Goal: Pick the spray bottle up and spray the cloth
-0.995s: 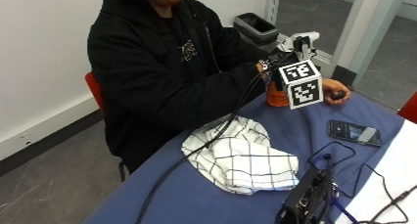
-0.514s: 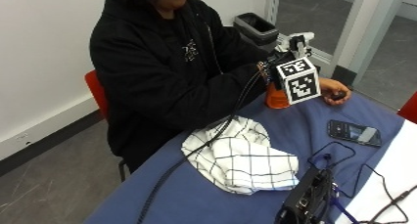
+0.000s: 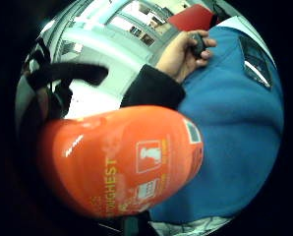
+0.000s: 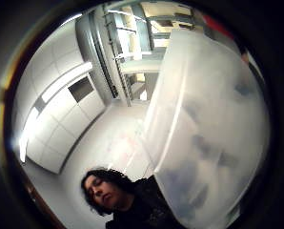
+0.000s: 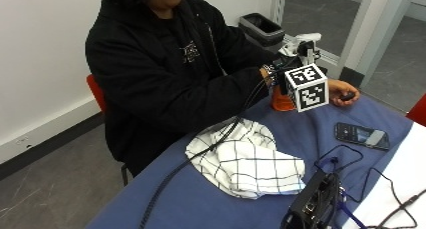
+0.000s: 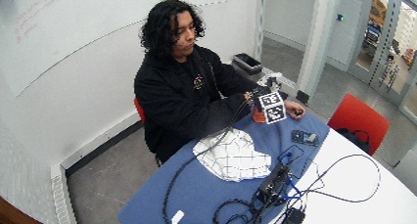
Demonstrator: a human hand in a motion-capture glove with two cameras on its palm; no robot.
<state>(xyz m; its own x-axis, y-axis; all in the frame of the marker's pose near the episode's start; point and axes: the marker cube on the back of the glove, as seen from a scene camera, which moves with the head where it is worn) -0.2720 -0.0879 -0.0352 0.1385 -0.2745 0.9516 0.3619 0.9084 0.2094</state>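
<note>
From the outside view we see the black-gloved right hand [image 5: 283, 76] curled round the orange plastic spray bottle with a white trigger head [image 5: 282, 100], low over the blue-covered table [image 5: 219, 204], perhaps resting on it. The crumpled white cloth with a black grid pattern [image 5: 246, 161] lies near it on the table. In the little-finger palm view the bottle's orange body fills the middle, close to the palm; beyond it the bare left hand [image 3: 178, 51] pinches a small dark object [image 3: 199, 45]. The wide outside view shows a dark smartphone [image 6: 304, 137] lying flat beside the cloth.
</note>
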